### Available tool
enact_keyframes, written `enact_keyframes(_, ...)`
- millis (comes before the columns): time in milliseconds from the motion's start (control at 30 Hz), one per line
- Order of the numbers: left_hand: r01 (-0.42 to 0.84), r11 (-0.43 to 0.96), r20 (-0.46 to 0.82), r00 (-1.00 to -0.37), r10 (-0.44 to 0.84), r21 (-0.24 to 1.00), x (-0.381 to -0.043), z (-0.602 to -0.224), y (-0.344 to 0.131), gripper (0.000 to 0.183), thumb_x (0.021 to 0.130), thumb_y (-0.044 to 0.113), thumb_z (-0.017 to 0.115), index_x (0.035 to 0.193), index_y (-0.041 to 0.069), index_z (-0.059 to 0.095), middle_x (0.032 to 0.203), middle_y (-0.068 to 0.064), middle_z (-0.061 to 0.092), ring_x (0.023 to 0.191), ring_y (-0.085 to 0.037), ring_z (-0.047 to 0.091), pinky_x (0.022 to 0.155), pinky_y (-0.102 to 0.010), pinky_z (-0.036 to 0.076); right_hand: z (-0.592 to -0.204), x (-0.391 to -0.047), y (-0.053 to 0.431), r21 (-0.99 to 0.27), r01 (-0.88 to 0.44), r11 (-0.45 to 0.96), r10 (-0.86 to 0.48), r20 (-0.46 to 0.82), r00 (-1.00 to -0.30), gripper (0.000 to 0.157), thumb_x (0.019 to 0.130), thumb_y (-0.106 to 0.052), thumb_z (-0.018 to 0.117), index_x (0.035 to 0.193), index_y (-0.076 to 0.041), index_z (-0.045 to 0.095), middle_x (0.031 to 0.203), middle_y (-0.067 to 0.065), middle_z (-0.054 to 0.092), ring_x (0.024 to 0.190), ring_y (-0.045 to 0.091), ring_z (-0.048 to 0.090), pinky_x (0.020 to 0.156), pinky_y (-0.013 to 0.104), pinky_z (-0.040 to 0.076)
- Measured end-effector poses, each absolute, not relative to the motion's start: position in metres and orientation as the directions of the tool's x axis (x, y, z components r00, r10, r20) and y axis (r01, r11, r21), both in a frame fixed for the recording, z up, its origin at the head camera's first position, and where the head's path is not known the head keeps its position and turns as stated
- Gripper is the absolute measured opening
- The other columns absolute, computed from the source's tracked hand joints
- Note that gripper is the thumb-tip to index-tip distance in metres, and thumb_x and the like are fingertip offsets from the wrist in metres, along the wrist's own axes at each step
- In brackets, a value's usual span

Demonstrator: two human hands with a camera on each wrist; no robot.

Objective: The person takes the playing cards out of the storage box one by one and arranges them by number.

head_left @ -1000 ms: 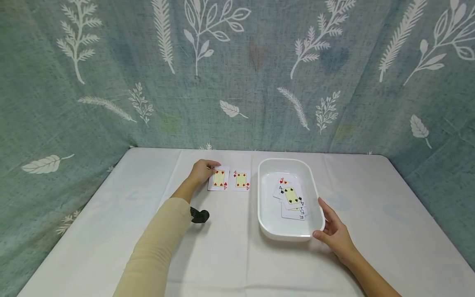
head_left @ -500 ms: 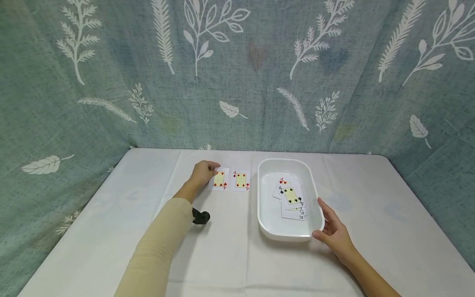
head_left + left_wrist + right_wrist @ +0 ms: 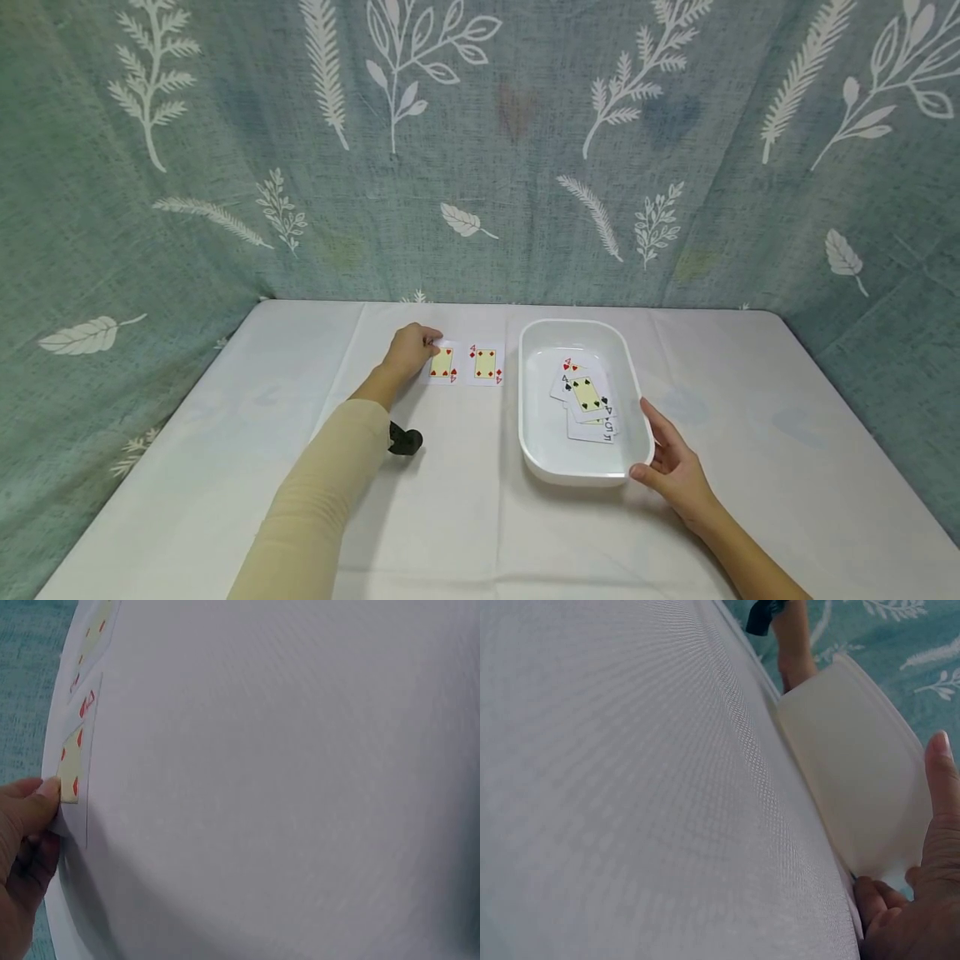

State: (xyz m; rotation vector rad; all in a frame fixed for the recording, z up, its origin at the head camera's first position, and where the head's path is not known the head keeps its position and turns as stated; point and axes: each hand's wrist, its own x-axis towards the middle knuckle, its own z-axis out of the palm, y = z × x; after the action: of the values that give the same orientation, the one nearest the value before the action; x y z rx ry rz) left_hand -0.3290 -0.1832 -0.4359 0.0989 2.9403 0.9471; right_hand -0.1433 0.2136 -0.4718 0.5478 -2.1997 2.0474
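Note:
On the left of the head view, my left hand point(image 3: 408, 350) pinches the left edge of a four of hearts point(image 3: 442, 363). In the left wrist view, the thumb point(image 3: 49, 789) lies over the card's face. Close on its right lies a four of diamonds point(image 3: 485, 365), face up. My right hand point(image 3: 675, 471) grips the near right corner of a white plastic tub point(image 3: 551, 462), with the thumb at the near rim and the fingers along the side. Inside the tub several playing cards overlap, a four of spades point(image 3: 589, 396) on top.
A white cloth covers the table point(image 3: 450, 533). Behind and beside it hangs a green leaf-patterned curtain point(image 3: 480, 250). A small black object point(image 3: 406, 441) shows beside the left sleeve point(image 3: 315, 492).
The left thumb has shifted a little farther over the four of hearts. The right hand and the tub have stayed in place.

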Motion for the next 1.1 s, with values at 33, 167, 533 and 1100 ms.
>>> enact_keyframes(33, 0.055, 0.819, -0.021, -0.996, 0.082, 0.571, -0.329, -0.436, -0.184, 0.032, 0.090, 0.008, 0.063, 0.122, 0.001, 0.063, 0.112, -0.018, 0.063, 0.109, -0.031, 0.057, 0.094, -0.042, 0.046, -0.472, -0.143, 0.213, -0.948, -0.314, 0.039, -0.199, 0.301, -0.933, 0.086, 0.077, 0.012, 0.067, 0.149, -0.005, 0.025, 0.140, -0.013, 0.045, 0.102, 0.008, 0.061, 0.076, 0.019, 0.052)
enact_keyframes(167, 0.093, 0.845, 0.011, -0.995, 0.103, 0.527, -0.327, -0.435, -0.185, 0.033, 0.089, 0.010, 0.065, 0.120, -0.001, 0.063, 0.105, -0.019, 0.060, 0.101, -0.031, 0.058, 0.090, -0.042, 0.047, -0.472, -0.143, 0.213, -0.951, -0.307, 0.041, -0.194, 0.294, -0.936, 0.086, 0.077, 0.012, 0.067, 0.149, -0.005, 0.025, 0.138, -0.014, 0.046, 0.102, 0.008, 0.061, 0.076, 0.019, 0.052)
enact_keyframes(533, 0.051, 0.801, 0.053, -0.998, 0.024, 0.596, -0.324, -0.441, -0.189, 0.042, 0.088, 0.018, 0.068, 0.123, -0.003, 0.060, 0.111, -0.020, 0.054, 0.102, -0.031, 0.055, 0.089, -0.042, 0.046, -0.470, -0.143, 0.213, -0.952, -0.295, 0.075, -0.183, 0.278, -0.943, 0.086, 0.076, 0.013, 0.067, 0.149, -0.007, 0.025, 0.138, -0.012, 0.046, 0.103, 0.007, 0.061, 0.076, 0.019, 0.052)
enact_keyframes(1100, 0.052, 0.579, 0.010, -0.997, 0.076, 0.813, -0.318, -0.410, -0.190, 0.057, 0.085, 0.028, 0.071, 0.134, 0.006, 0.052, 0.127, -0.017, 0.055, 0.110, -0.027, 0.054, 0.090, -0.040, 0.047, -0.469, -0.142, 0.213, -0.955, -0.291, 0.063, -0.186, 0.275, -0.943, 0.086, 0.077, 0.012, 0.068, 0.149, -0.006, 0.025, 0.139, -0.011, 0.044, 0.104, 0.006, 0.061, 0.078, 0.019, 0.052)
